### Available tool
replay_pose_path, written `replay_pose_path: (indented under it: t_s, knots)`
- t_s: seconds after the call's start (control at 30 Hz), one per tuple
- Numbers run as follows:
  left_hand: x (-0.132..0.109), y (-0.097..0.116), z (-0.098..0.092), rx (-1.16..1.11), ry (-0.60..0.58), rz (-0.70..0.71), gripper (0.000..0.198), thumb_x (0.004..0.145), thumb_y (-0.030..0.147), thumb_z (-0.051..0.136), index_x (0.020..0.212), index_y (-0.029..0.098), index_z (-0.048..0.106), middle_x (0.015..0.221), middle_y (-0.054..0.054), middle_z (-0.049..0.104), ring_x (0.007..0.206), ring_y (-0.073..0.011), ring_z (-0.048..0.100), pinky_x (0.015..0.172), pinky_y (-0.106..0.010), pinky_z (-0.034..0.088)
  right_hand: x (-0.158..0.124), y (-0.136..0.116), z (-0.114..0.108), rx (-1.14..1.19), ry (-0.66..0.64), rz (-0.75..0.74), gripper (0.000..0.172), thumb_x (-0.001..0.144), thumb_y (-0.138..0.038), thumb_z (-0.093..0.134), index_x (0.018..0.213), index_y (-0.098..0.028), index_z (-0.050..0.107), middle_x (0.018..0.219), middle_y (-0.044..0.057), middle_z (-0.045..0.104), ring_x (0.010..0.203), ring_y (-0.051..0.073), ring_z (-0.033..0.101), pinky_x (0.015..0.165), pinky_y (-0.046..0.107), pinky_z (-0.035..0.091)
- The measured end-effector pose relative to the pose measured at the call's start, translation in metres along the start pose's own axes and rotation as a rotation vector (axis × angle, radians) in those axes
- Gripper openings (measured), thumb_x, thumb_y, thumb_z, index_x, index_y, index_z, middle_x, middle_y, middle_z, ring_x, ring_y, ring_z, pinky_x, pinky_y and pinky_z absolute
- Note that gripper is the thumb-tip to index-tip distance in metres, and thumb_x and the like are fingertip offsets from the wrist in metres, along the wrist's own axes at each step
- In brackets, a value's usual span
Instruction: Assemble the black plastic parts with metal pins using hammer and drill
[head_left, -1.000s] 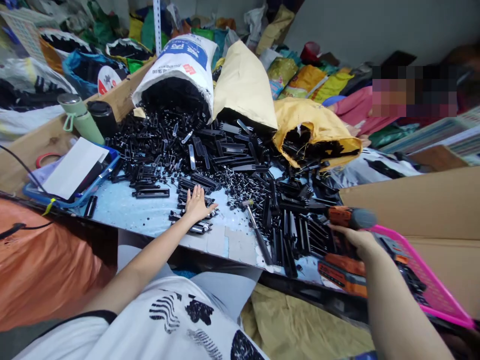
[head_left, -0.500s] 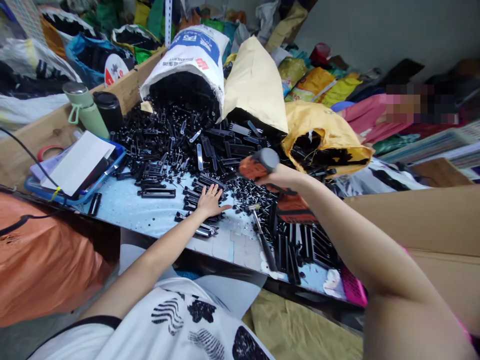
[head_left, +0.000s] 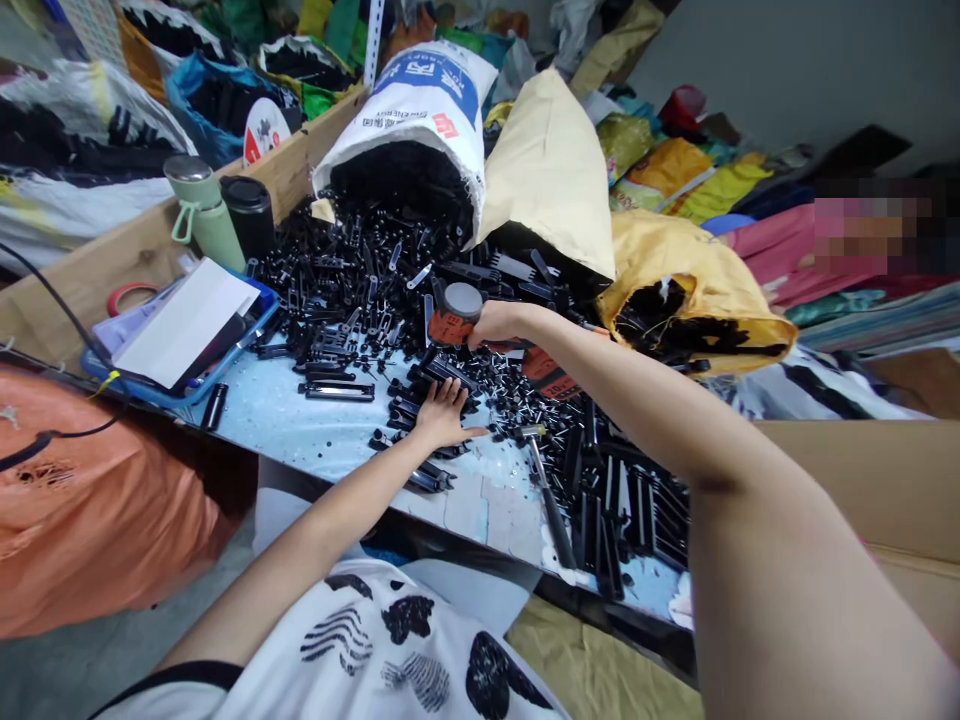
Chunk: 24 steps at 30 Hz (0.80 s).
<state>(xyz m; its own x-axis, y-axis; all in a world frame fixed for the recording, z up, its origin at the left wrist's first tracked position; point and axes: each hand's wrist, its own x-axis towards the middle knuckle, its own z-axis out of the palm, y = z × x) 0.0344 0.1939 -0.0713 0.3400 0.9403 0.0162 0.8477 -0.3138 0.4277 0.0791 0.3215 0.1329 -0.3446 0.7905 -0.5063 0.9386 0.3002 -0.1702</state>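
Note:
My left hand [head_left: 444,412] lies with its fingers spread on a row of black parts [head_left: 409,405] on the pale blue tabletop [head_left: 262,405]. My right hand [head_left: 495,322] is wrapped round the handle of an orange and black cordless drill [head_left: 454,314]. The drill is just beyond my left hand, with its round dark back end facing me. Its bit is hidden from view. Small screws or pins [head_left: 514,400] are heaped to the right of my left hand. Nearby lies a hammer [head_left: 553,505], its dark handle toward the table's front edge.
Behind stand a white sack [head_left: 420,110], a cream sack [head_left: 555,170] and a yellow sack [head_left: 690,270], spilling black parts. A blue tray [head_left: 262,320], green flask [head_left: 210,220] and black cup [head_left: 249,215] sit at left. Long black pieces [head_left: 607,535] lie front right. Another person's pink sleeve [head_left: 780,245] shows far right.
My right hand has carried the drill leftward, to just beyond my left hand. The left hand stays on the black parts. The whole view has shifted a little.

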Motion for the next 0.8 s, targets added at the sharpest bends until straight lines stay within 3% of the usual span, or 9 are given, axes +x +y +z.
replay_pose_path:
  t_s: [0.2, 0.43, 0.63, 0.8]
  knots:
    - [0.0, -0.001, -0.003, -0.026, -0.042, -0.018, 0.092, 0.076, 0.077, 0.027, 0.142, 0.012, 0.029, 0.152, -0.012, 0.017, 0.141, -0.0274, 0.009, 0.115, -0.046, 0.004, -0.029, -0.014, 0.008, -0.169, -0.157, 0.012, 0.012, 0.064, -0.023, 0.065, 0.058, -0.012, 0.061, 0.048, 0.001, 0.053, 0.046, 0.012, 0.051, 0.045, 0.023, 0.04]
    - [0.0, 0.003, -0.01, -0.04, -0.09, -0.021, 0.096, 0.076, 0.078, 0.024, 0.142, 0.009, 0.027, 0.152, -0.014, 0.015, 0.141, -0.0276, 0.007, 0.115, -0.044, 0.004, -0.034, -0.025, 0.017, -0.158, -0.168, 0.011, 0.008, 0.062, -0.019, 0.065, 0.063, -0.012, 0.061, 0.047, -0.001, 0.05, 0.044, 0.012, 0.049, 0.045, 0.023, 0.039]
    - [-0.056, 0.002, -0.014, -0.09, -0.085, -0.003, 0.091, 0.081, 0.075, 0.018, 0.145, 0.01, 0.019, 0.152, -0.014, 0.014, 0.141, -0.0278, 0.007, 0.114, -0.045, 0.008, -0.058, -0.048, 0.019, -0.282, -0.118, -0.038, 0.018, 0.061, -0.03, 0.065, 0.068, -0.013, 0.066, 0.054, 0.003, 0.059, 0.054, 0.015, 0.058, 0.05, 0.023, 0.043]
    - [-0.085, -0.012, -0.014, -0.049, -0.013, -0.027, 0.102, 0.074, 0.081, 0.025, 0.144, 0.006, 0.019, 0.151, -0.018, 0.015, 0.141, -0.0307, 0.007, 0.115, -0.045, 0.006, -0.051, -0.061, 0.029, -0.309, -0.15, -0.082, 0.025, 0.062, -0.031, 0.065, 0.079, -0.013, 0.069, 0.062, 0.004, 0.063, 0.06, 0.018, 0.061, 0.054, 0.025, 0.045]
